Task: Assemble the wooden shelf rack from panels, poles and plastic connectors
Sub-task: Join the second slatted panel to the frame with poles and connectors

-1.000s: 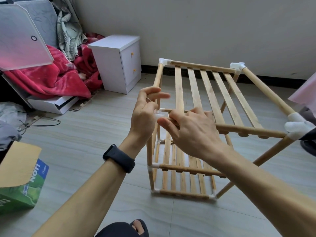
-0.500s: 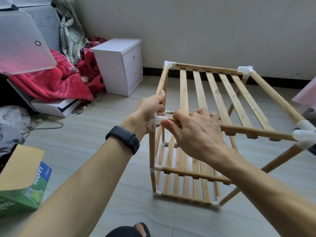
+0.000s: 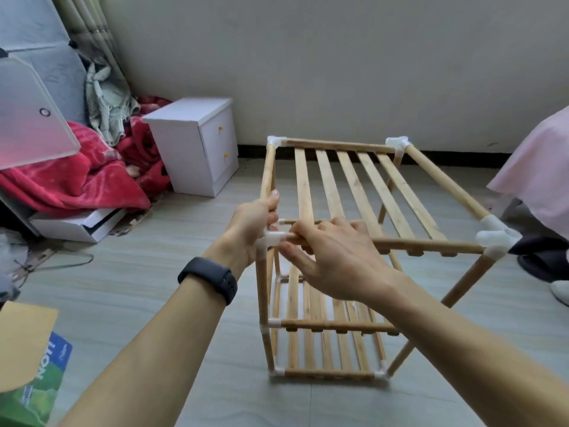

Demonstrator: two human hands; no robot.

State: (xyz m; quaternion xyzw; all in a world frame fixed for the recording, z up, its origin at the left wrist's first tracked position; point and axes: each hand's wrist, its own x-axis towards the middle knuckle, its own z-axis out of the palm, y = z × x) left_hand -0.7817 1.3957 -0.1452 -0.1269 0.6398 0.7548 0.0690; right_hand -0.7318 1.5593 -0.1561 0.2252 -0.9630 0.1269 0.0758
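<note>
A wooden shelf rack (image 3: 363, 186) stands on the floor, with slatted panels on three levels joined by white plastic connectors. My left hand (image 3: 251, 224) is wrapped around the left side pole just above the near left corner connector (image 3: 273, 238). My right hand (image 3: 332, 254) grips the front pole of the top panel (image 3: 428, 246) right beside that connector, its fingers curled over the wood. The near right connector (image 3: 494, 241) caps the other end of the front pole. The right front leg (image 3: 462, 288) slants outward.
A white two-drawer cabinet (image 3: 197, 143) stands left of the rack by the wall. Red blankets (image 3: 77, 180) and a translucent panel (image 3: 27, 118) lie further left. A cardboard box (image 3: 30, 365) sits at the near left. Pink cloth (image 3: 542, 167) and a person's shoe (image 3: 560, 291) are at the right.
My left hand went from open beside the corner connector to closed around the left pole above it. My right hand stayed on the front pole. The view tilted down slightly.
</note>
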